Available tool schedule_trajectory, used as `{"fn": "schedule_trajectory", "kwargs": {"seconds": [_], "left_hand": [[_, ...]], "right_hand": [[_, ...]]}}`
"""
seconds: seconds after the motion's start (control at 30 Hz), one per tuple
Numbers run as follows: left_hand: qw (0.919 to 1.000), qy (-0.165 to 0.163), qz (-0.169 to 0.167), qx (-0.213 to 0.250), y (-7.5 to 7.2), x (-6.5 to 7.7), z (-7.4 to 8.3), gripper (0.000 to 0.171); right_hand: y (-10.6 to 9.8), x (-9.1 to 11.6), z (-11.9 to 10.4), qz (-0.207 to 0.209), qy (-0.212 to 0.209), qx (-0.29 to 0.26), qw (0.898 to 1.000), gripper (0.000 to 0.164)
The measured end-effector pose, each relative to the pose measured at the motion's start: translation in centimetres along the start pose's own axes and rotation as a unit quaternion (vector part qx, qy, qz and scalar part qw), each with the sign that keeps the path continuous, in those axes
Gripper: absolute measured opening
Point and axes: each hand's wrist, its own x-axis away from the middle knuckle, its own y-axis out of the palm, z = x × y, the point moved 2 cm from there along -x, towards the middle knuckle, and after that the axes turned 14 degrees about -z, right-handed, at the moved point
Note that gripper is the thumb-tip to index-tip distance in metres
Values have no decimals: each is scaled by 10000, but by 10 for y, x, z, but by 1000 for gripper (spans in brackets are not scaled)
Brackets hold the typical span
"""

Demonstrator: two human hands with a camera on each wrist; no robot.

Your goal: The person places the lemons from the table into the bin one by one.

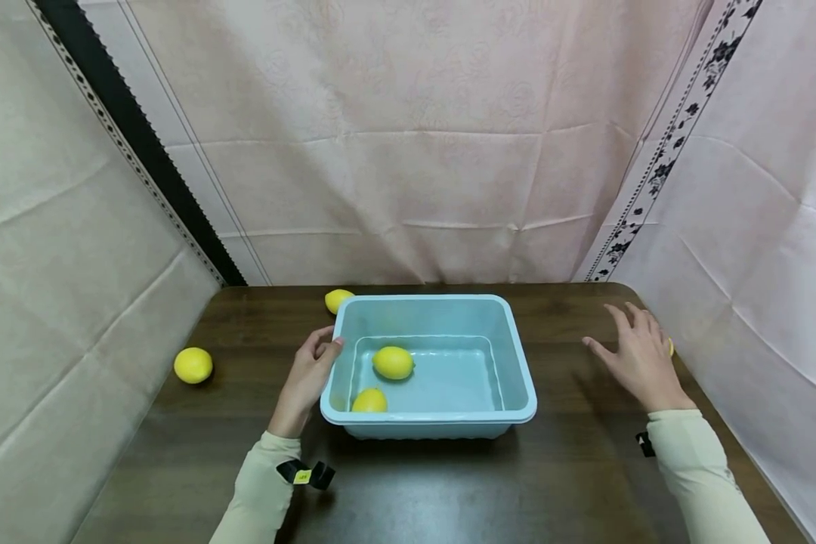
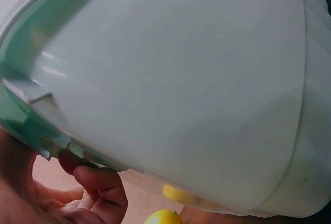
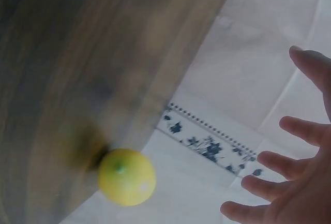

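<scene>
A light blue plastic basin [image 1: 449,431] stands on the table with two lemons inside, one lemon [image 1: 393,363] left of its middle and another lemon [image 1: 370,400] by the near left corner. At the basin's left rim, my left hand [image 1: 310,372] holds the edge between thumb and fingers; the left wrist view shows these fingers curled at the rim. My right hand [image 1: 642,361] is over the table's right side, fingers spread and holding nothing. Mostly hidden behind it, a lemon [image 3: 126,177] lies at the table's right edge, apart from the fingers in the right wrist view.
One lemon [image 1: 193,366] lies near the table's left edge, and another lemon [image 1: 337,300] sits behind the basin's far left corner. Pale cloth [image 1: 408,174] hangs behind and on both sides of the dark wooden table [image 1: 421,499].
</scene>
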Motion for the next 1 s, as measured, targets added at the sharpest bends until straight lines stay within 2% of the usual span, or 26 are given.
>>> {"fn": "schedule_trajectory", "kwargs": {"seconds": [0.2, 0.47, 0.7, 1.0], "left_hand": [[10000, 16, 24, -3, -1, -1, 2, 53], [9999, -118, -71, -4, -2, 0, -1, 52], [9999, -114, -93, 69, -1, 0, -2, 50], [10000, 6, -10, -51, 0, 0, -2, 52]], "right_hand": [[4, -5, 21, -164, 274, -5, 9995, 81], [11, -12, 51, -77, 426, 141, 9990, 82], [15, -13, 68, -308, 697, 136, 9970, 82], [18, -17, 87, -541, 832, 151, 9949, 81]]}}
